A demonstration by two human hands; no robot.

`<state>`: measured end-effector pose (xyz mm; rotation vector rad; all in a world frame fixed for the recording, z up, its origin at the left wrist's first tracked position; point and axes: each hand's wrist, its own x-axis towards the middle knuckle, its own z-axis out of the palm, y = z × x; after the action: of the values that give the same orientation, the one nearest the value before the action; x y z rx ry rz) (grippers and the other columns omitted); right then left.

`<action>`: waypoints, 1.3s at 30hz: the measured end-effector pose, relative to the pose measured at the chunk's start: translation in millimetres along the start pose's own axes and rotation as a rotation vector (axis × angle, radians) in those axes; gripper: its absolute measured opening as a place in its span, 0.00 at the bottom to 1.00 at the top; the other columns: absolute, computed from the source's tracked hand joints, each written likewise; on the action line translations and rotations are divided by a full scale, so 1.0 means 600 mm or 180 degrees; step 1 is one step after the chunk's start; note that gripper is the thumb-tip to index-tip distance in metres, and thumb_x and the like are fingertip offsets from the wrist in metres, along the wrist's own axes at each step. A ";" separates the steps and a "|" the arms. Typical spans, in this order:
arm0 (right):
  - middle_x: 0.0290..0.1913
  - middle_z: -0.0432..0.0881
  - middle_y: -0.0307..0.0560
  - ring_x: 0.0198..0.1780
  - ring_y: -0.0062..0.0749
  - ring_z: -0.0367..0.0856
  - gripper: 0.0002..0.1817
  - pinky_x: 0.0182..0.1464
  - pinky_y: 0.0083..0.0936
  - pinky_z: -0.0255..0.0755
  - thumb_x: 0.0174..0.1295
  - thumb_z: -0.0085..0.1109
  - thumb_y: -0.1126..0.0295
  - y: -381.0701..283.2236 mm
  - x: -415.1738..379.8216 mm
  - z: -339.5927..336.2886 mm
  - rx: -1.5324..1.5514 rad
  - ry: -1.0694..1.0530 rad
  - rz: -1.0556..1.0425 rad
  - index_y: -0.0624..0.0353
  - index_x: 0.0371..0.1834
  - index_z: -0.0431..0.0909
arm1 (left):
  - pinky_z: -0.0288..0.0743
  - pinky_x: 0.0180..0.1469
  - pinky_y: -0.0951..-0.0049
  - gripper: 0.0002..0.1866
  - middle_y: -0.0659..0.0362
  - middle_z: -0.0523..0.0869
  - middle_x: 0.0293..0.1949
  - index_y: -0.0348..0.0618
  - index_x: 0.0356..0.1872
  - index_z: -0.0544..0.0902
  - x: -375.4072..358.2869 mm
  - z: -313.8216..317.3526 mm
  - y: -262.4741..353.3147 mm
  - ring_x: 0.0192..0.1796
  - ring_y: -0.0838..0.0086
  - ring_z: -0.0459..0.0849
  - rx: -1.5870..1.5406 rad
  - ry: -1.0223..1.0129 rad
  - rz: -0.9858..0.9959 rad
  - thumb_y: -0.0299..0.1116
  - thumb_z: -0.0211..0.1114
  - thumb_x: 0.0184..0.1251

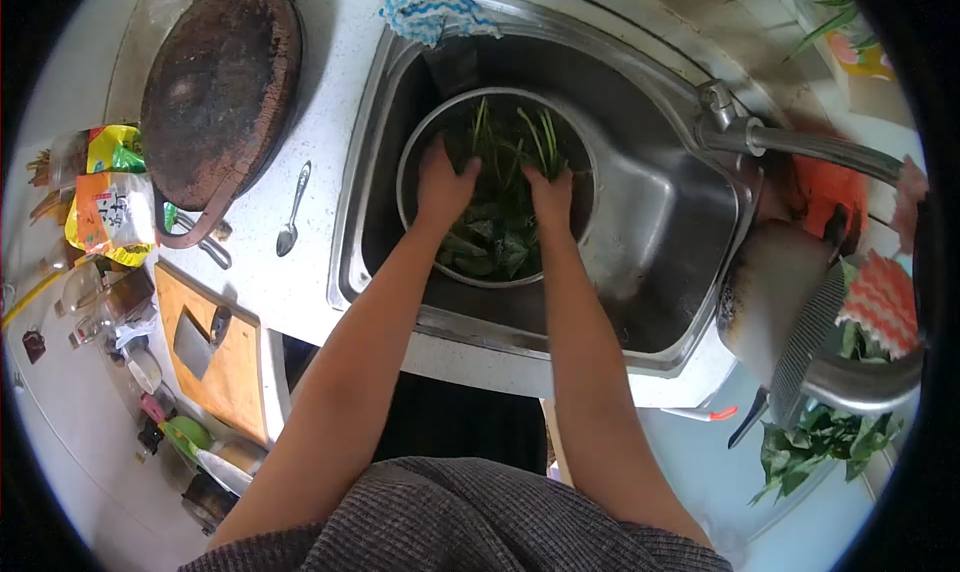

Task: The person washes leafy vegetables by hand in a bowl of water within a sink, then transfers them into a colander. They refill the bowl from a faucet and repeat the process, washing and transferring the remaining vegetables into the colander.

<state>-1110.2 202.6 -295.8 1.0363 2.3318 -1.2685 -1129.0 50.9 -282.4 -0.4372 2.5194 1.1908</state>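
Greens (497, 234) in round metal bowl (402, 187), bowl in sink (645, 207). L hand (443, 184) & R hand (551, 194) both down in bowl at greens; fingers part-spread, partly hidden, grip can't tell. Faucet (745, 134) R of bowl. Blue-white cloth (432, 4) at sink's far edge. Spoon (293, 212) on counter (325, 102), L of sink.

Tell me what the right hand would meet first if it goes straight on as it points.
The right hand would likely meet the green stems, then the metal bowl's far wall; depth is unclear.
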 end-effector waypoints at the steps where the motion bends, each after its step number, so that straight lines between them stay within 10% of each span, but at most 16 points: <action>1: 0.66 0.56 0.70 0.69 0.56 0.55 0.42 0.67 0.41 0.54 0.56 0.55 0.60 -0.012 -0.002 0.009 0.0627 0.0055 0.0304 0.75 0.67 0.49 | 0.61 0.64 0.59 0.29 0.41 0.67 0.60 0.38 0.62 0.65 0.021 0.018 -0.010 0.63 0.48 0.65 -0.0246 0.0023 -0.0464 0.34 0.57 0.58; 5: 0.60 0.64 0.73 0.63 0.57 0.64 0.33 0.66 0.40 0.57 0.50 0.59 0.58 0.108 0.113 0.048 -0.1203 -0.1863 -0.0269 0.77 0.53 0.68 | 0.61 0.63 0.57 0.28 0.40 0.68 0.60 0.40 0.60 0.68 0.074 0.079 -0.081 0.61 0.47 0.67 0.1117 -0.1532 0.0112 0.42 0.56 0.60; 8: 0.53 0.71 0.72 0.57 0.55 0.71 0.29 0.60 0.42 0.63 0.50 0.58 0.58 0.036 0.039 0.007 -0.0075 -0.0275 0.0611 0.75 0.48 0.72 | 0.61 0.63 0.56 0.27 0.40 0.69 0.59 0.41 0.57 0.72 0.067 0.062 -0.058 0.61 0.46 0.67 0.1126 -0.1126 0.0099 0.44 0.58 0.59; 9: 0.48 0.76 0.69 0.52 0.55 0.75 0.27 0.53 0.45 0.68 0.52 0.57 0.59 0.093 0.061 0.057 0.0203 -0.0124 -0.0126 0.73 0.47 0.74 | 0.61 0.63 0.56 0.27 0.40 0.70 0.58 0.41 0.57 0.72 0.057 0.081 -0.065 0.60 0.46 0.68 0.0550 -0.0796 0.0171 0.44 0.59 0.59; 13: 0.63 0.63 0.66 0.62 0.55 0.65 0.35 0.60 0.40 0.63 0.54 0.57 0.61 0.049 0.055 -0.024 -0.0128 -0.1561 0.0360 0.68 0.63 0.59 | 0.61 0.63 0.57 0.33 0.42 0.72 0.58 0.41 0.61 0.67 0.070 0.025 -0.049 0.61 0.49 0.69 0.0219 -0.1894 -0.0126 0.44 0.64 0.54; 16: 0.63 0.64 0.66 0.62 0.52 0.67 0.33 0.61 0.38 0.64 0.56 0.56 0.62 0.038 0.022 0.037 -0.0232 -0.0194 -0.0060 0.67 0.64 0.61 | 0.61 0.65 0.59 0.43 0.44 0.69 0.61 0.43 0.67 0.57 0.055 0.048 -0.034 0.63 0.54 0.67 0.0776 -0.1029 -0.0558 0.44 0.68 0.52; 19: 0.61 0.66 0.67 0.62 0.52 0.66 0.32 0.62 0.38 0.62 0.60 0.52 0.61 0.121 0.087 0.021 0.0083 -0.1071 0.0219 0.67 0.64 0.60 | 0.67 0.59 0.64 0.38 0.43 0.73 0.56 0.37 0.60 0.67 0.053 0.005 -0.024 0.59 0.55 0.73 0.0177 -0.2130 -0.0462 0.44 0.70 0.48; 22: 0.64 0.63 0.65 0.65 0.51 0.63 0.32 0.64 0.38 0.58 0.61 0.52 0.59 0.108 0.094 0.032 0.0381 -0.1063 0.0621 0.68 0.64 0.59 | 0.68 0.56 0.66 0.37 0.43 0.75 0.54 0.36 0.58 0.69 0.022 0.065 -0.048 0.56 0.55 0.75 -0.0475 0.0268 -0.0189 0.44 0.72 0.46; 25: 0.54 0.75 0.61 0.55 0.48 0.74 0.28 0.56 0.36 0.66 0.58 0.56 0.56 0.047 0.027 0.051 0.0650 -0.0732 0.0918 0.68 0.54 0.71 | 0.68 0.56 0.66 0.37 0.43 0.77 0.52 0.34 0.56 0.70 0.017 0.051 -0.024 0.54 0.56 0.76 -0.1359 -0.1477 -0.1162 0.44 0.72 0.46; 31: 0.47 0.78 0.51 0.48 0.37 0.76 0.24 0.51 0.32 0.67 0.58 0.59 0.63 -0.021 -0.024 -0.068 0.0475 -0.1198 -0.0043 0.66 0.54 0.71 | 0.68 0.56 0.67 0.34 0.48 0.78 0.52 0.34 0.54 0.73 -0.028 -0.075 0.079 0.55 0.59 0.77 -0.0283 -0.1324 -0.0345 0.41 0.72 0.46; 35: 0.50 0.76 0.65 0.55 0.53 0.73 0.32 0.56 0.37 0.65 0.53 0.63 0.59 -0.040 -0.045 -0.099 0.0226 -0.0513 -0.0431 0.68 0.56 0.68 | 0.64 0.63 0.64 0.47 0.41 0.69 0.61 0.29 0.65 0.58 -0.014 -0.144 0.078 0.63 0.55 0.69 -0.0313 -0.1764 -0.0075 0.36 0.74 0.45; 39: 0.46 0.78 0.59 0.50 0.48 0.76 0.29 0.54 0.36 0.67 0.47 0.65 0.65 0.048 -0.009 0.006 0.0529 0.0192 -0.0354 0.67 0.53 0.70 | 0.70 0.53 0.56 0.29 0.41 0.75 0.43 0.37 0.54 0.69 -0.017 -0.053 0.028 0.48 0.47 0.75 0.0677 0.0502 0.0518 0.26 0.64 0.47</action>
<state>-1086.5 207.4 -312.5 1.0200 2.3916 -1.5153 -1131.5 37.8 -247.4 -0.2871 2.8270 0.9600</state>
